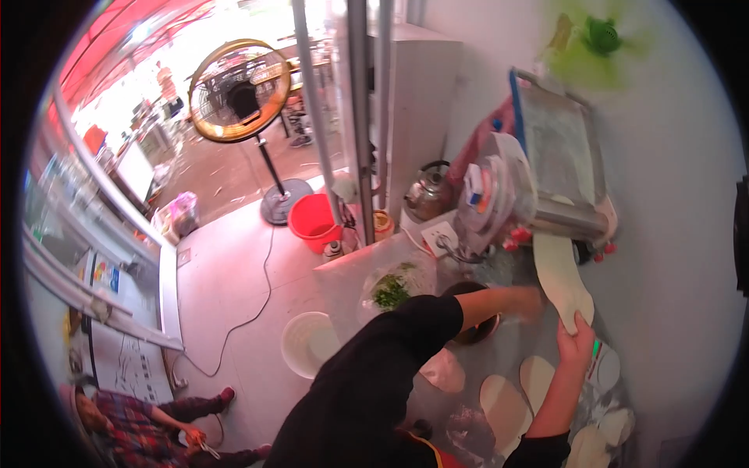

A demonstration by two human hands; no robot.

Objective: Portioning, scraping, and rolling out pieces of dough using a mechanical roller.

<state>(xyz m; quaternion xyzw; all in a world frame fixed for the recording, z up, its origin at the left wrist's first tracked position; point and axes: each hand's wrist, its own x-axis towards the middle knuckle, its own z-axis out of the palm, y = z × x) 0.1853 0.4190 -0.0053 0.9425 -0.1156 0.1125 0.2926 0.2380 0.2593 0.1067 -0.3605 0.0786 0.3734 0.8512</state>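
Note:
A pale strip of dough (556, 266) hangs from the rollers of a dough sheeter (570, 219). My right hand (576, 339) grips its lower end between thumb and fingers. My left hand (529, 304), blurred by motion, is beside the strip, over the edge of a dark round bowl (477, 330); its fingers cannot be made out. Flat oval dough pieces (506, 412) lie on the table below my hands, one of them (537, 380) near my right forearm. A lump of dough (443, 370) sits left of them.
Chopped greens (391, 292) lie on the table's left part. A kitchen scale (603, 365) is near the wall. A metal kettle (430, 190) stands behind; a green fan (601, 36) spins above. On the floor are a white bucket (310, 345) and red bucket (313, 222). Another person (140, 421) sits lower left.

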